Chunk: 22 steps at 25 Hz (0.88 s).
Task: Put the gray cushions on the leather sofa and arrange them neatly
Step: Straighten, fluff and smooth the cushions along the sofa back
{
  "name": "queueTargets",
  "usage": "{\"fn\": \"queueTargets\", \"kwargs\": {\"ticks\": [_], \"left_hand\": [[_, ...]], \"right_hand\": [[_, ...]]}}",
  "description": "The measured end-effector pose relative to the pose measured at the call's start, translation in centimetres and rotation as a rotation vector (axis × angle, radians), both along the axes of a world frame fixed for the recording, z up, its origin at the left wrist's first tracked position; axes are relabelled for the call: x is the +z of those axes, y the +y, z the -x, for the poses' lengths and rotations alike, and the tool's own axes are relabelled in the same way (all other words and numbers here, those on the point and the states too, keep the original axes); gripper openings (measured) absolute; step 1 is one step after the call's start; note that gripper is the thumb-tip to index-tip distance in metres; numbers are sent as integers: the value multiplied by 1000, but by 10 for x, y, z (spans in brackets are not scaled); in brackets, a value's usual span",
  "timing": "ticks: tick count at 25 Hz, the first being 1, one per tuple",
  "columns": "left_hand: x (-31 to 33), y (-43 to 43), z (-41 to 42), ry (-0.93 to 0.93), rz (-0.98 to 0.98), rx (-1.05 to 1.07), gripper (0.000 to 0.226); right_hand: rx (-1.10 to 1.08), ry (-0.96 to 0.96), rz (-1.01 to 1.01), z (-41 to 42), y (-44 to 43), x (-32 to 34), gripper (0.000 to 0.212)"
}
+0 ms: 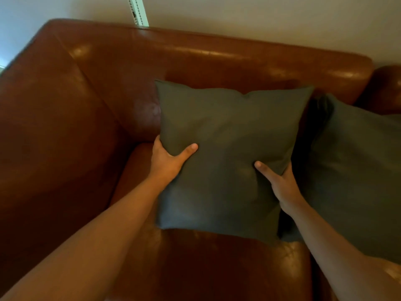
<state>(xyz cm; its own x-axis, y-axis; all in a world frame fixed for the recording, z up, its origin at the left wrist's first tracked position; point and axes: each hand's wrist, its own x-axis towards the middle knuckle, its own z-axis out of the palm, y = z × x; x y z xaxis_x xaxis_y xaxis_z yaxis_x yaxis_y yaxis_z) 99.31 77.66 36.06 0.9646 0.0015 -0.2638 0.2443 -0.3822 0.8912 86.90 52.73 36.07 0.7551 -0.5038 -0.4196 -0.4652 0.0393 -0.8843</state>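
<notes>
A dark gray square cushion (pixel 225 135) leans against the backrest of the brown leather sofa (pixel 195 59), its lower edge on the seat. My left hand (pixel 167 159) grips its left edge, thumb on the front and fingers hidden behind. My right hand (pixel 280 183) grips its right edge the same way, thumb pressing into the fabric. A second gray cushion (pixel 355 170) lies to the right, partly behind the first one and my right forearm.
The sofa's wide left armrest (pixel 50 135) rises beside the held cushion. Bare seat leather (pixel 217 268) shows in front of it. A pale wall (pixel 260 16) with a white vertical rail (pixel 137 10) stands behind the backrest.
</notes>
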Motion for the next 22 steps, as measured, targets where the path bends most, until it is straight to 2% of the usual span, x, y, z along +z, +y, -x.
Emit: {"fn": "queueTargets", "kwargs": {"ticks": [3,5,7,9,10,12,13,15,16,18,22], "left_hand": [[13,36,-15,-84,35,23,103],[19,66,-32,-130,36,25,108],[20,100,-50,-176,1,22,116],[14,133,-67,-174,-52,6,124],[11,146,-73,-154,-80,-3,125],[4,160,-76,-203,-226,-34,120],[3,157,-72,-274,-358,-52,112],[7,141,-58,-524,-612,-124,88],[9,132,-54,-630,-666,-189,80],[6,117,-52,-784,-738,-333,73],[-9,100,-72,-830,-847,-391,67]], "right_hand": [[48,-74,-33,-14,34,2,123],[80,-137,-57,-35,60,4,109],[128,-122,-71,-55,90,3,98],[218,-73,-52,-73,122,-4,97],[219,-42,-17,-79,135,-7,104],[133,15,254,-87,150,-12,121],[97,3,459,-84,155,-11,120],[137,-147,898,-78,170,-3,100],[194,-222,1026,-79,177,-2,91],[289,-271,1169,-87,186,-14,79],[273,-165,1208,-109,174,-38,74]]}}
